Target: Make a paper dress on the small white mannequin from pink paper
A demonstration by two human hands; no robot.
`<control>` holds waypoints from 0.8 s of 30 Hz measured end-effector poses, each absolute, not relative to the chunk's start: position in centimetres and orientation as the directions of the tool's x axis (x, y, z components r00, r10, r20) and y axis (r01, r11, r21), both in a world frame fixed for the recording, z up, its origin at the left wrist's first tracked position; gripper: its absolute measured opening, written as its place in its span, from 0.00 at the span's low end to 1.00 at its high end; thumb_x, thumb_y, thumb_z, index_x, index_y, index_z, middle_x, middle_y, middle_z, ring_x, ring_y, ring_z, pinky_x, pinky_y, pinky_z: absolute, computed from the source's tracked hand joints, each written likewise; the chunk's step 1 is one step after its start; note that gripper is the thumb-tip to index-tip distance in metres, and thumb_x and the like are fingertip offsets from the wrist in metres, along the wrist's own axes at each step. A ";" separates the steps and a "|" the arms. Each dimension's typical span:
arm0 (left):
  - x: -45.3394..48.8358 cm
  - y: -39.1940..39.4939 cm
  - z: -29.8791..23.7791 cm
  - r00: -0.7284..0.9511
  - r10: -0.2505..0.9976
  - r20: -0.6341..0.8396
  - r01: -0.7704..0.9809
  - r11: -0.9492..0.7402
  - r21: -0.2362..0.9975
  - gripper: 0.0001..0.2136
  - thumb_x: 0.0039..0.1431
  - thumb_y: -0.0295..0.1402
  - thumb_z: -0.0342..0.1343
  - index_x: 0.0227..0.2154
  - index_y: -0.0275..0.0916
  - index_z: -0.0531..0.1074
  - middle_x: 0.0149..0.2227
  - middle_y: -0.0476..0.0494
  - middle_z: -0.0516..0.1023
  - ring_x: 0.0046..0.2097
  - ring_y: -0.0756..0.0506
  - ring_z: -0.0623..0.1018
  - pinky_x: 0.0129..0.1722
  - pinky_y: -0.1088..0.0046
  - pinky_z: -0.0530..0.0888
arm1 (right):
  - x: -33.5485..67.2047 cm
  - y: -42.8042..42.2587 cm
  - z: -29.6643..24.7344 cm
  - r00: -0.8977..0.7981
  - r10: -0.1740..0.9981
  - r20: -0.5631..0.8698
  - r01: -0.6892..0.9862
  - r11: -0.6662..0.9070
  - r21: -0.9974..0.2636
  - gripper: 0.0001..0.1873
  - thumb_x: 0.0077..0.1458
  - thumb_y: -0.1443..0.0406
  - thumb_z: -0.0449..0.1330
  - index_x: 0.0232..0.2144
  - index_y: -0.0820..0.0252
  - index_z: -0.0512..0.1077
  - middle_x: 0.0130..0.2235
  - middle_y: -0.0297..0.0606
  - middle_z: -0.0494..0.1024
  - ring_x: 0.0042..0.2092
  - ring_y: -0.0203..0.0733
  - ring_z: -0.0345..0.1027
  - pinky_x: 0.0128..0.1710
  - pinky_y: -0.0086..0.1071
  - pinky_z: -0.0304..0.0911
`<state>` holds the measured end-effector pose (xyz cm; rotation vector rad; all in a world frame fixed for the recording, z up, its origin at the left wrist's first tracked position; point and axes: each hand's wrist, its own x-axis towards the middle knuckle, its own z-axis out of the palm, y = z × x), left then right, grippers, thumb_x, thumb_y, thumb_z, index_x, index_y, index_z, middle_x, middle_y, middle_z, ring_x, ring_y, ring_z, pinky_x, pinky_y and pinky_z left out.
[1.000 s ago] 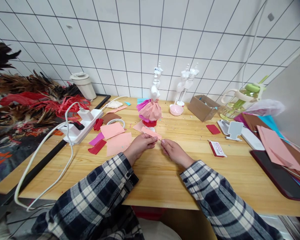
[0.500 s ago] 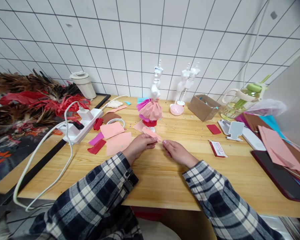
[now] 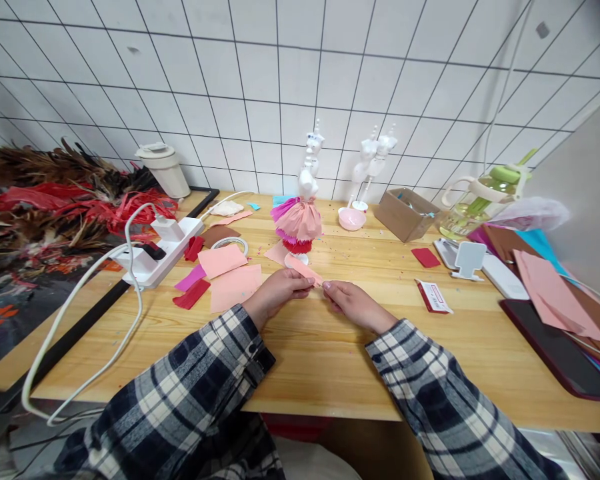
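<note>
A narrow strip of peach crepe paper stretches between my two hands above the table. My left hand pinches its near edge, thumb on top. The fingers of my right hand are closed on the strip's right end, close to the left fingertips. Just beyond stands a small white mannequin on a round base, dressed in a layered paper skirt of peach, magenta and red. Peach paper sheets lie left of my left hand, beside red and magenta pieces.
A white power strip with looping cables and a tape roll are on the left. Behind are more mannequins, a pink bowl and a cardboard box. On the right lie a red-and-white packet, a phone stand and stacked paper.
Both hands stay almost in place, still pinching the strip. A little more of the strip's right end shows between the fingertips. The whole view has shifted slightly.
</note>
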<state>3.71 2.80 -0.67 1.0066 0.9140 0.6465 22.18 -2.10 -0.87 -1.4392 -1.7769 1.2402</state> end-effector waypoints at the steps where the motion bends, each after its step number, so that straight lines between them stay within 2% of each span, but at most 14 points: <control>1: 3.7 2.8 -0.7 0.485 0.807 -0.337 -0.048 0.409 0.911 0.14 0.38 0.39 0.69 0.27 0.35 0.79 0.33 0.43 0.79 0.37 0.48 0.74 0.40 0.72 0.68 | 22.2 -2.1 -0.9 -0.296 0.945 -0.139 0.454 0.011 -0.891 0.27 0.60 0.43 0.42 0.24 0.58 0.59 0.22 0.29 0.61 0.25 0.33 0.53 0.27 0.29 0.52; 17: 3.5 3.1 -1.2 0.523 0.789 -0.321 -0.029 0.393 0.919 0.13 0.37 0.38 0.70 0.26 0.36 0.79 0.33 0.42 0.79 0.37 0.47 0.74 0.40 0.72 0.68 | 22.5 -2.1 -0.5 -0.336 0.926 -0.171 0.487 0.015 -0.873 0.28 0.58 0.43 0.44 0.21 0.58 0.57 0.20 0.27 0.57 0.24 0.32 0.49 0.26 0.29 0.48; 24: 3.6 3.1 -0.9 0.471 0.809 -0.352 -0.086 0.440 0.894 0.16 0.35 0.39 0.72 0.27 0.34 0.78 0.31 0.44 0.77 0.36 0.50 0.73 0.41 0.73 0.68 | 22.6 -2.1 -0.6 -0.320 0.928 -0.190 0.470 -0.018 -0.882 0.27 0.58 0.43 0.45 0.21 0.58 0.56 0.20 0.27 0.57 0.22 0.30 0.46 0.24 0.28 0.46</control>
